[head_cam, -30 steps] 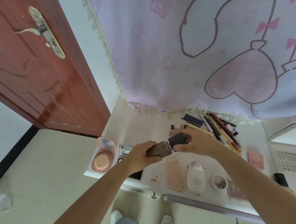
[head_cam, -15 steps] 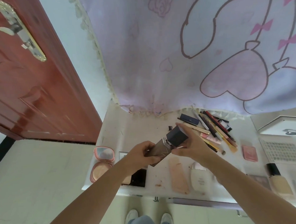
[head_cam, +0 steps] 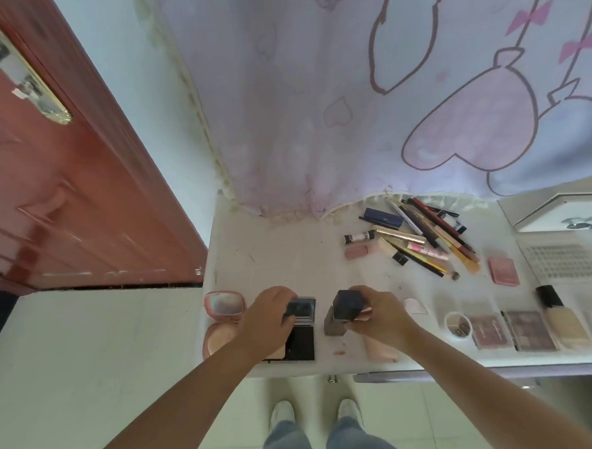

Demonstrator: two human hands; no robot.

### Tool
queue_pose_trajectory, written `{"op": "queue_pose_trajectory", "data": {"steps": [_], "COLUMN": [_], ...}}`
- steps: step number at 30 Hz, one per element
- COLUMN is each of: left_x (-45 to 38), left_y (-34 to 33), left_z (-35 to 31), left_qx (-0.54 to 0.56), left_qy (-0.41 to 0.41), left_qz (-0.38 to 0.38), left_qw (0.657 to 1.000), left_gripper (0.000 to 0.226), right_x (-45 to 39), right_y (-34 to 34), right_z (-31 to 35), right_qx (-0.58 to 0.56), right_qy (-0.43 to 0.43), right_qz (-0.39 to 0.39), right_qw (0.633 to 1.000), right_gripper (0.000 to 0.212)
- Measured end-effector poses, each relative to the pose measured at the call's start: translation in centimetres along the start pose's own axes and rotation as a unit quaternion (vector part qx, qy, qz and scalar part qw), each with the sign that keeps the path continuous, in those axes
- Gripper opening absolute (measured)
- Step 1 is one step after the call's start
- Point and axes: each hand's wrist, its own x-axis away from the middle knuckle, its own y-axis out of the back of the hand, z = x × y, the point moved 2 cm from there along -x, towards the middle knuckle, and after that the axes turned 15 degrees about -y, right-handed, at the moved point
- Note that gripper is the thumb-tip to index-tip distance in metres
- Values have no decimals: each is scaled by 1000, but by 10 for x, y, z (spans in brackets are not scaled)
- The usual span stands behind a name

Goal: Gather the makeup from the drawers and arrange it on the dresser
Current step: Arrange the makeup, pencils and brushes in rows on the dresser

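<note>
My right hand [head_cam: 378, 314] grips the black cap of a brown foundation bottle [head_cam: 337, 320], which stands upright on the white dresser top [head_cam: 272, 260]. My left hand [head_cam: 268, 315] holds the edge of an open black compact with a mirror [head_cam: 301, 323] lying just left of the bottle. An open pink powder compact [head_cam: 222, 317] lies at the dresser's left edge. A heap of pencils, brushes and tubes [head_cam: 422, 238] sits at the back. Palettes [head_cam: 512, 329], a small round pot [head_cam: 458, 324], a pink blush case [head_cam: 503, 271] and a beige foundation bottle [head_cam: 561, 316] lie to the right.
A red-brown door [head_cam: 63, 202] stands to the left of the dresser. A lilac printed cloth [head_cam: 350, 101] hangs over the back of the dresser. A white perforated tray [head_cam: 560, 262] is at the far right. A drawer front [head_cam: 433, 375] shows under the front edge, above my shoes.
The bottle, held tilted in both hands above the dresser, now stands upright on it under my right hand. My left hand has let go of it and moved onto the black compact.
</note>
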Motion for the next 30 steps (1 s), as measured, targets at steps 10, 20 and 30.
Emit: {"op": "queue_pose_trajectory", "data": {"steps": [10, 20, 30], "left_x": [5, 7, -13], "left_y": [-9, -9, 35], "left_z": [1, 1, -23], "left_qx": [-205, -194, -184], "left_qy": [-105, -62, -82], "left_qz": [53, 136, 29], "left_qw": [972, 970, 979], "left_gripper": [42, 51, 53], "right_x": [5, -20, -25], "right_y": [-25, -20, 20], "right_z": [-6, -36, -32], "right_qx": [28, 196, 50], "right_qy": [43, -118, -173], "right_qz": [1, -123, -66], "right_qw": [999, 966, 981], "right_gripper": [49, 70, 35]}}
